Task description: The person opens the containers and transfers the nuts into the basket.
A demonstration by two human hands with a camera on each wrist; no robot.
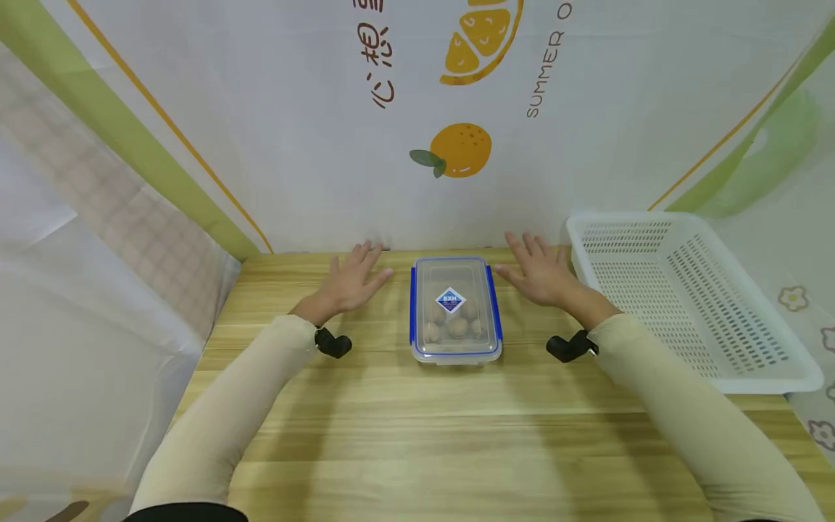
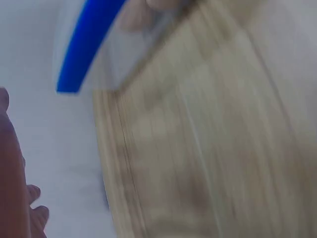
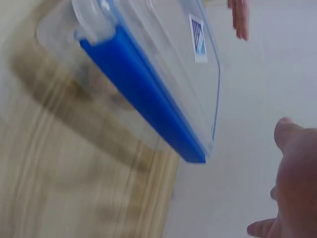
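Left hand (image 1: 351,283) and right hand (image 1: 540,275) are released, fingers spread; between them sits a clear rectangular blue-clipped plastic box (image 1: 457,310).

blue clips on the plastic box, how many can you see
2: one blue clip along the left side of the plastic box, a second clip along its right. The far end face is hidden.

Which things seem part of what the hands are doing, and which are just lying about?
Likely part of the job:
clear plastic rectangular box with blue side clips, between the left hand and right hand
round brownish items inside it

Seemingly just lying about:
white rectangular perforated plastic basket
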